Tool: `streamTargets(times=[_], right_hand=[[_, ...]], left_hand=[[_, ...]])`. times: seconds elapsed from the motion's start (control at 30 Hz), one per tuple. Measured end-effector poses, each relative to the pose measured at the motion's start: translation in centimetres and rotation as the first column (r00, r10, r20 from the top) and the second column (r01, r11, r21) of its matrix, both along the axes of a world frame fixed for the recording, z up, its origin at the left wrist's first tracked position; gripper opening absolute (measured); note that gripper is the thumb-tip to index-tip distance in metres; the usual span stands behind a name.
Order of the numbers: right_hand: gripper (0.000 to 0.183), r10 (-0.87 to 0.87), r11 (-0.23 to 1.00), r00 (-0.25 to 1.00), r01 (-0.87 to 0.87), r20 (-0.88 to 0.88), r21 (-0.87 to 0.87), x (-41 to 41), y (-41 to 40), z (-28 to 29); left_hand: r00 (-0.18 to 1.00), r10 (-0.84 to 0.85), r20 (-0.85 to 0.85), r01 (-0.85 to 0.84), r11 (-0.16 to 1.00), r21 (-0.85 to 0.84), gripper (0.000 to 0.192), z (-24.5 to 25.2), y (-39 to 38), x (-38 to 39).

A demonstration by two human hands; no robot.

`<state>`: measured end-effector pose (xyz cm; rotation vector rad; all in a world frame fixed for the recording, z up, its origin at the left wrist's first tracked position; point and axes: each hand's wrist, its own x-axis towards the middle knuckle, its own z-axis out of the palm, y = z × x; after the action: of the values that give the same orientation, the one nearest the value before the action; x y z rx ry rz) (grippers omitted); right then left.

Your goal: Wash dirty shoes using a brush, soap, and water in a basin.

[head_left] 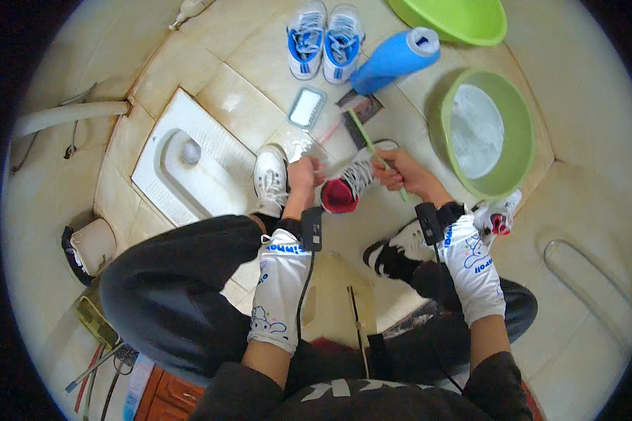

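My right hand (404, 171) grips the light green handle of a scrub brush (369, 138), its dark bristles facing up and to the left. Just beneath the brush is a white sneaker with a red lining (339, 196) and loose white laces (361, 173). To the left of this shoe, my left hand (304, 174) is closed, and a pale strip that looks like a lace runs from its fingers to the shoe. The toe of the sneaker is partly hidden behind the brush and my right hand.
A green basin (524, 137) of sudsy water stands right, another sneaker (497, 216) below it. Ahead are a soap dish (306, 108), blue bottle (395, 60), floor drain (366, 105), white-and-blue shoes (324, 44) and second basin (458, 21). A squat toilet (189, 163) lies left.
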<state>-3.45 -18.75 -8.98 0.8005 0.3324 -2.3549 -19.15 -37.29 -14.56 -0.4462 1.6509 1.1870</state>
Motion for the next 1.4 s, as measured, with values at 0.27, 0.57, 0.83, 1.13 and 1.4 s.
streamTargets(times=[0.27,0.57,0.83,1.13,1.4], right_hand=[[0.052,0.059,0.182,0.916,-0.401,0.397,0.898,6.5,-7.5,-1.7],[0.045,0.052,-0.138,0.914,-0.392,0.402,0.909,4.7,-15.5,-2.9],[0.044,-0.014,0.009,0.903,-0.43,0.43,0.903,2.7,-17.9,-1.8],[0.049,-0.017,0.035,0.907,-0.42,0.42,0.907,3.6,-16.7,-3.3],[0.048,-0.006,-0.354,0.815,-0.544,0.58,0.761,4.9,-9.7,-5.7]], left_hand=[[1.0,0.001,-0.026,-0.002,0.999,-0.037,0.034,-1.8,-3.2,6.6],[0.991,-0.023,-0.134,0.009,0.994,-0.105,0.066,-2.9,1.9,8.8],[0.999,0.032,-0.014,-0.033,0.996,-0.084,0.081,-2.9,0.7,6.4],[0.967,-0.17,0.19,0.151,0.983,0.109,0.084,-3.6,1.3,6.9],[0.936,0.074,0.344,-0.228,0.871,0.434,0.048,-1.1,1.3,8.4]])
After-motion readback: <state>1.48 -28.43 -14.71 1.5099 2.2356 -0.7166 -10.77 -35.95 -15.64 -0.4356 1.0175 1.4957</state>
